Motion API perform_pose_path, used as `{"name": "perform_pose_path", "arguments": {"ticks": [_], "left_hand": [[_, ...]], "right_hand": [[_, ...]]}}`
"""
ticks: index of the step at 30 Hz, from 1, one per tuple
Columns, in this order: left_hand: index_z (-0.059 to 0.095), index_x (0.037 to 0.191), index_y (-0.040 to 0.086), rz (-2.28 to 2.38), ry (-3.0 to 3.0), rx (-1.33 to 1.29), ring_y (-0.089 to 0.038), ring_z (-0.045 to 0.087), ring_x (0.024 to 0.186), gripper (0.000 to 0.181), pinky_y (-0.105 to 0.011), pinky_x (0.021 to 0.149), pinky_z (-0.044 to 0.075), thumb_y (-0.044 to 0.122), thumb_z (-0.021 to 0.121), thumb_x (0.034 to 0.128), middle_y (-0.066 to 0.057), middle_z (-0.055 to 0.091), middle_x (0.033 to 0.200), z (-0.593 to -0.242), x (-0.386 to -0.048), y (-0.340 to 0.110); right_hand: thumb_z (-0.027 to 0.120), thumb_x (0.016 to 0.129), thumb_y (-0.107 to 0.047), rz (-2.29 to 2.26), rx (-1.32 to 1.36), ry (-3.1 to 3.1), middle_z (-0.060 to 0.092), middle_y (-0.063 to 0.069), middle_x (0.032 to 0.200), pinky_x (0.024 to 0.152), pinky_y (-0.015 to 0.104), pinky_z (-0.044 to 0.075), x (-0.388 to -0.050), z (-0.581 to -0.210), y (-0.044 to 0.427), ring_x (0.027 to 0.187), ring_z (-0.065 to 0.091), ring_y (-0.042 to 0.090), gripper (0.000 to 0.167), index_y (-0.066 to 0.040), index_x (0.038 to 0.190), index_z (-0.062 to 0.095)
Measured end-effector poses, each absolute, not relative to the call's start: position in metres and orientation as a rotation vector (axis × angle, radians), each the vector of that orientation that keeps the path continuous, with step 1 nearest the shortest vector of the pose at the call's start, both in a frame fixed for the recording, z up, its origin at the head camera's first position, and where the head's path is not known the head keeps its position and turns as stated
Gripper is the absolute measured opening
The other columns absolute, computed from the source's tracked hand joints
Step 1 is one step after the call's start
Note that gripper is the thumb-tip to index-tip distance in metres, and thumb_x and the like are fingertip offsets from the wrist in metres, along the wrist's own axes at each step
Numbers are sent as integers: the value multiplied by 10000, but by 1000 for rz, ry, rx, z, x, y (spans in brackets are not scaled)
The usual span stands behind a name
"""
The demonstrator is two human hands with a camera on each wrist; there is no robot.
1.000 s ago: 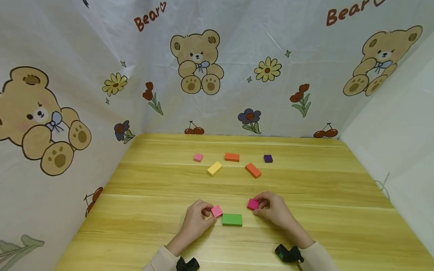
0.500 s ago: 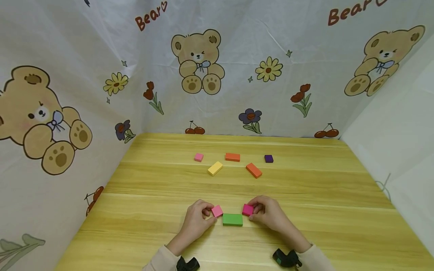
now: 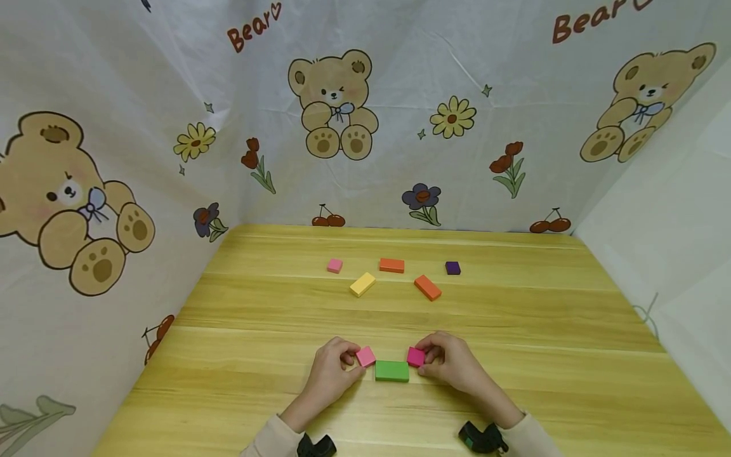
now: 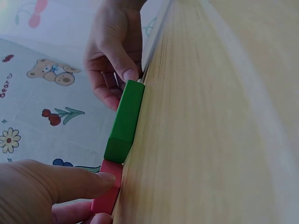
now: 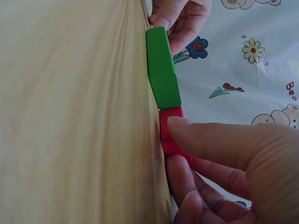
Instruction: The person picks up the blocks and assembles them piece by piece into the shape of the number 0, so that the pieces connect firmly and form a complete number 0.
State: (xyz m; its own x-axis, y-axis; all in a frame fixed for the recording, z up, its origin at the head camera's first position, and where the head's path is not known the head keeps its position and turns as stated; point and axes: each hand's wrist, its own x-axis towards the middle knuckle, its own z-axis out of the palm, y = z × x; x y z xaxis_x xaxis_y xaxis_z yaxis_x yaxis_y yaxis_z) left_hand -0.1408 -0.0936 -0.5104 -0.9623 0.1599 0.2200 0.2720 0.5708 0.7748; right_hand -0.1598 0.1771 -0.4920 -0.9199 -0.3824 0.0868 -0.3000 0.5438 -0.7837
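Observation:
A green rectangular block [image 3: 391, 371] lies flat on the table in front of me. At its upper left corner sits a pink square block [image 3: 366, 357], which my left hand [image 3: 333, 371] pinches between thumb and fingers. My right hand [image 3: 454, 364] pinches a magenta square block [image 3: 415, 357] at the green block's upper right corner. In the left wrist view the pink block [image 4: 108, 186] meets one end of the green block [image 4: 125, 121]. The right wrist view has the magenta block [image 5: 172, 133] against the other end.
Farther back on the table [image 3: 257, 304] lie a small pink block [image 3: 334, 266], a yellow block [image 3: 362, 284], an orange block [image 3: 391, 265], a second, slanted orange block [image 3: 428, 287] and a dark purple block [image 3: 453, 268]. A bear-print cloth [image 3: 377, 178] stands behind.
My right hand has moved left and slightly nearer to me, bringing the magenta block up to the green block's right corner. The left hand and the pink block stay in place.

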Motion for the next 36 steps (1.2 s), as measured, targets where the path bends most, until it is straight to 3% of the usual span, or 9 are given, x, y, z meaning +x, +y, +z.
{"name": "perform_pose_path", "arguments": {"ticks": [11,21,27,36], "left_hand": [[721,942,15,-1350,-2677,-365,-19,516,687,288,-172,594,447,40,854,688,15,601,799,-510,-141,-95],[721,952,19,-1365,-2678,-371,-18,509,680,283,-173,592,448,50,845,700,10,606,807,-511,-140,-95],[723,960,20,-1382,-2684,-363,-31,511,679,287,-173,587,439,49,844,702,3,609,817,-508,-140,-94],[720,961,16,-1389,-2690,-361,-24,509,684,283,-166,591,444,51,838,706,6,604,814,-507,-140,-95]], "right_hand": [[843,731,-59,-1328,-574,2652,626,26,885,631,204,500,-161,-490,178,751,599,119,331,-43,1029,701],[826,757,-75,-1345,-493,2626,665,117,1049,654,219,497,-172,-479,201,811,619,163,390,-19,1113,679],[766,804,-12,-1315,-401,2816,659,190,1094,687,262,490,-200,-470,219,899,639,266,390,19,1175,651],[735,839,-28,-1305,-309,2887,611,245,1187,825,473,537,-253,-472,227,1012,619,377,485,44,1293,579]]}}
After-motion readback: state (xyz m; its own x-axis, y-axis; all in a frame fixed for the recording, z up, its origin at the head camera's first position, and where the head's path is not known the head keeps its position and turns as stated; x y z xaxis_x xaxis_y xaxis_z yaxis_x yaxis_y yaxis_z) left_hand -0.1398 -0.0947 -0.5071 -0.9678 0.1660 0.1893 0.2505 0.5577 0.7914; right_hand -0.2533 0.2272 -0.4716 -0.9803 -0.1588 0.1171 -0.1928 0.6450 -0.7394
